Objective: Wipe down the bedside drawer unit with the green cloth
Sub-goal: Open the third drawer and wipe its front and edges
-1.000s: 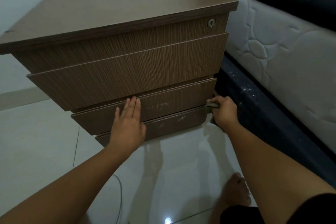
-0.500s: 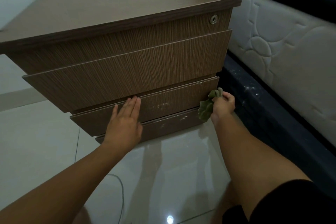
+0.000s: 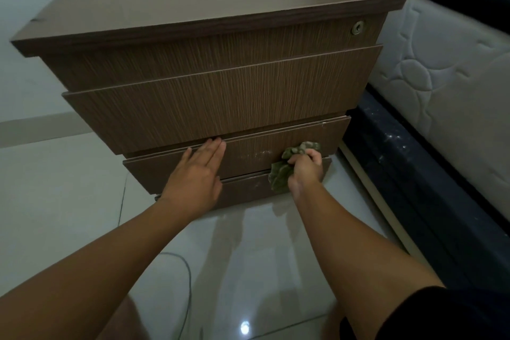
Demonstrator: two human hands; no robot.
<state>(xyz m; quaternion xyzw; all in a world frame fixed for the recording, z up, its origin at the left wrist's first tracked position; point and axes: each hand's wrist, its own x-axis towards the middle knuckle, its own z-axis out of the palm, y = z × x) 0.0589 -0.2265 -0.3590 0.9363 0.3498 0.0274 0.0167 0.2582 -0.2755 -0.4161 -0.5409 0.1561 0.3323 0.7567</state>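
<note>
Your right hand [image 3: 305, 171] has its grip closed on the green cloth [image 3: 284, 174] against the drawer unit [image 3: 220, 107], while your left hand [image 3: 193, 176] lies flat, fingers spread, on the lower drawer front.

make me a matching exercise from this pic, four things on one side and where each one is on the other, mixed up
Things:
1. left hand
2. green cloth
3. keyhole
4. cable

Places:
A. on the floor tiles between the arms
B. top right corner of the drawer unit's front
C. bunched in the right hand against the lower drawers
D. flat on the lower drawer front

Pairs: 1-D, 2-C, 3-B, 4-A
</note>
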